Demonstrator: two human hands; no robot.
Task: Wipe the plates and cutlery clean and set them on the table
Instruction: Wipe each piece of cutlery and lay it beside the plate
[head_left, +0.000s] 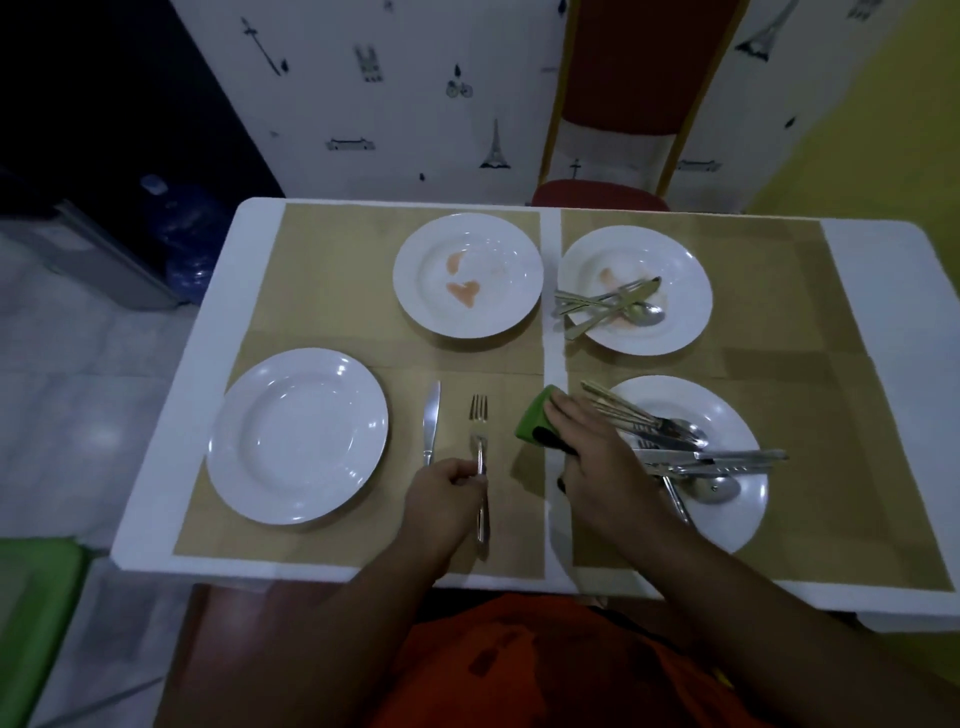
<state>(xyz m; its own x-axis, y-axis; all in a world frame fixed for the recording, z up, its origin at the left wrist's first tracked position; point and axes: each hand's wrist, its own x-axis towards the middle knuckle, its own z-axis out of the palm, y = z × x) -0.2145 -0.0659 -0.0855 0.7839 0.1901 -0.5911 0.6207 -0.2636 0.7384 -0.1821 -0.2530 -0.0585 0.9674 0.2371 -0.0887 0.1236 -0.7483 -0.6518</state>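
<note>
A clean white plate (297, 435) lies at the near left of the table (171, 415). To its right lie a knife (430, 422) and a fork (479, 457). My left hand (447, 499) pinches the fork's handle. My right hand (587, 447) holds a green sponge (535, 413) beside the near right plate (737, 514), which carries a pile of cutlery (675, 441). Two far plates show orange smears: the middle one (467, 275) is bare, the right one (635, 290) holds several pieces of cutlery (608, 304).
Tan placemats (332, 291) cover the white table. A red chair (613, 130) stands at the far side. A green bin (31, 613) sits on the floor at the near left. A dark cabinet fills the far left.
</note>
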